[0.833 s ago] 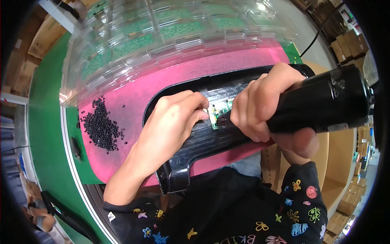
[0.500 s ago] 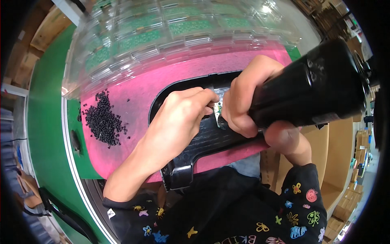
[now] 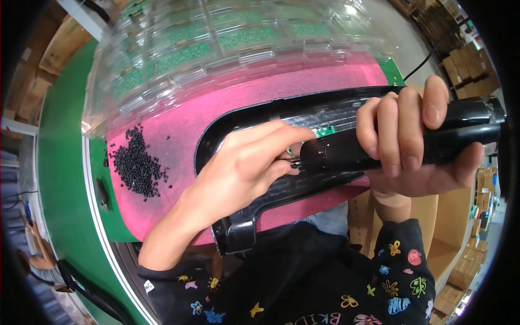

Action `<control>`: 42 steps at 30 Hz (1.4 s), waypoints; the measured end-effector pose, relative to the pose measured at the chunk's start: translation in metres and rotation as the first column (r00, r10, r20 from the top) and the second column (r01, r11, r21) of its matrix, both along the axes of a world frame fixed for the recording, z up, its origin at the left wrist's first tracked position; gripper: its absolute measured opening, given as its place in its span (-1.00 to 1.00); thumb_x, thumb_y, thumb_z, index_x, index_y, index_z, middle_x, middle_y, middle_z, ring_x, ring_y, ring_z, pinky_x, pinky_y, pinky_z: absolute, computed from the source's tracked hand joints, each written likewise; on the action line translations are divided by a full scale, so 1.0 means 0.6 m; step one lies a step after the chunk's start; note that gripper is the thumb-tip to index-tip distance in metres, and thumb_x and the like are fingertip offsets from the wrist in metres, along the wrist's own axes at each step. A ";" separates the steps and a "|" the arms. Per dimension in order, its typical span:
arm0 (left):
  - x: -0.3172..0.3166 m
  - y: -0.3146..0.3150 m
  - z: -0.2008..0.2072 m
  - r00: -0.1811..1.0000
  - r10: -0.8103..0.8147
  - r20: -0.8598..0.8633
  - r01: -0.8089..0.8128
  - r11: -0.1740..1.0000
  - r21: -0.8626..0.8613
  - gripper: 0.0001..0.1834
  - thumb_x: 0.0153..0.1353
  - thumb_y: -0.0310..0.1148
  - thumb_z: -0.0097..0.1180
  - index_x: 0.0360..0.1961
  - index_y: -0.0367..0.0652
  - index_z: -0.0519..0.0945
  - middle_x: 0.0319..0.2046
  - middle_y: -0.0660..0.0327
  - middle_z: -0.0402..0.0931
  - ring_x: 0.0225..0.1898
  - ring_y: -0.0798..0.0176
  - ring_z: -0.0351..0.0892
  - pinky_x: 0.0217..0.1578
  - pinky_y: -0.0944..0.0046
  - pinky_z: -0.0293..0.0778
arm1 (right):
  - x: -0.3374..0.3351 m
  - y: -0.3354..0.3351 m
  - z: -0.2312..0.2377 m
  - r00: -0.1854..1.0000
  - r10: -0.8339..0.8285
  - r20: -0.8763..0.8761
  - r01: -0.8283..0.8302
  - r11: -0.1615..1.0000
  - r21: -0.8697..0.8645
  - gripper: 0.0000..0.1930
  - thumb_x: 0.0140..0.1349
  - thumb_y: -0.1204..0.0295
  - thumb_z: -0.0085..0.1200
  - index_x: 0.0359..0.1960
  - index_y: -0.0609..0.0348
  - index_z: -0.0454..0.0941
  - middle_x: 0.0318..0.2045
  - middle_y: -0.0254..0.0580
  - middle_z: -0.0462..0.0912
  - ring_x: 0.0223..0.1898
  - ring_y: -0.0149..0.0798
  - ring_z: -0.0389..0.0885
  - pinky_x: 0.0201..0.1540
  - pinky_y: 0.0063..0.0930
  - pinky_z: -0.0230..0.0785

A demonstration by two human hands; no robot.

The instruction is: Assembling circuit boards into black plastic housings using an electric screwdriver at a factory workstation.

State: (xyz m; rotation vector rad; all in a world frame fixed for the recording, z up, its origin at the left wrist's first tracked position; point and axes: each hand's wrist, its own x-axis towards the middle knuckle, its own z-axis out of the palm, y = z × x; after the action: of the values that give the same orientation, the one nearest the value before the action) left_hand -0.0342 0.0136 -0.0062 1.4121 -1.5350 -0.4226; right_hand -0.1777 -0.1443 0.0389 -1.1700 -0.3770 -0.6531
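Observation:
In my right hand is a black electric screwdriver, held nearly level, fingers wrapped round its body, its nose pointing left. My left hand is at that nose, thumb and forefinger pinched around a small dark screw at the bit's tip; the fingers partly hide it. Both hands are over a black plastic housing, a long shell with a raised rim. Inside it sits a small green circuit board, largely covered by the screwdriver and my fingers.
A loose pile of small black screws lies on the pink mat at the left. Clear plastic trays holding green boards stand at the far side. A cardboard box is at the right. A dark object rests on the green table edge.
My right hand has shifted its grip and turned the screwdriver, bringing its nose left to my left fingertips. My left hand has moved slightly right and down.

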 end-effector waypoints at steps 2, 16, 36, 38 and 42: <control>-0.005 -0.003 -0.006 1.000 0.005 -0.013 -0.006 0.999 -0.033 -0.54 -0.11 -0.65 0.38 -0.09 -0.29 0.61 -0.42 0.13 0.57 -0.40 0.21 0.64 -0.37 0.30 0.56 | -0.006 -0.002 0.010 1.000 -0.014 0.021 0.014 1.000 -0.019 -0.52 0.23 -0.10 0.11 -0.16 0.04 0.40 -0.64 -0.50 0.49 -0.69 -0.53 0.46 -0.51 -0.61 0.27; -0.008 -0.001 -0.003 0.989 -0.079 -0.124 0.074 0.996 -0.048 -0.46 -0.14 -0.60 0.40 -0.02 -0.29 0.62 -0.45 0.11 0.59 -0.42 0.18 0.66 -0.38 0.26 0.56 | -0.022 -0.008 -0.007 0.986 0.032 0.166 -0.043 0.997 0.063 -0.59 0.25 0.01 0.21 -0.24 0.04 0.36 -0.60 -0.41 0.60 -0.67 -0.50 0.55 -0.58 -0.61 0.43; 0.012 0.000 0.002 0.972 0.058 0.227 -0.044 0.997 -0.066 0.29 -0.55 0.02 0.57 0.29 -0.23 0.22 0.12 0.06 0.48 0.14 -0.10 0.30 0.22 -0.05 0.15 | -0.053 -0.045 -0.008 0.944 -0.302 -0.135 0.283 0.948 -0.143 -0.47 0.23 -0.09 0.05 -0.22 0.21 0.34 -0.67 -0.42 0.44 -0.73 -0.51 0.37 -0.57 -0.62 0.25; 0.017 0.000 -0.014 0.950 0.087 0.299 -0.052 0.991 -0.123 -0.01 -0.28 0.08 0.50 0.08 -0.19 0.23 0.14 0.00 0.44 0.09 -0.09 0.31 0.21 -0.07 0.05 | -0.052 -0.045 -0.009 0.942 -0.300 -0.153 0.280 0.950 -0.137 -0.47 0.22 -0.09 0.05 -0.22 0.20 0.34 -0.67 -0.41 0.44 -0.72 -0.51 0.37 -0.57 -0.62 0.25; 0.019 0.004 -0.007 0.950 0.133 0.282 -0.078 0.977 -0.199 -0.50 0.14 -0.08 0.16 -0.16 -0.10 0.14 0.03 -0.16 0.46 -0.03 0.06 0.28 0.10 0.05 0.06 | -0.052 -0.044 -0.008 0.914 -0.329 -0.238 0.280 0.935 -0.218 -0.46 0.21 -0.11 0.09 -0.24 0.18 0.34 -0.65 -0.41 0.44 -0.72 -0.51 0.37 -0.57 -0.64 0.23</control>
State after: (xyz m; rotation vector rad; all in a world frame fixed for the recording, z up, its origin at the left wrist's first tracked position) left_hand -0.0227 0.0163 -0.0106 1.4480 -1.6765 0.0003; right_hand -0.2089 -0.1708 0.0341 -1.4892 -0.0163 -0.7281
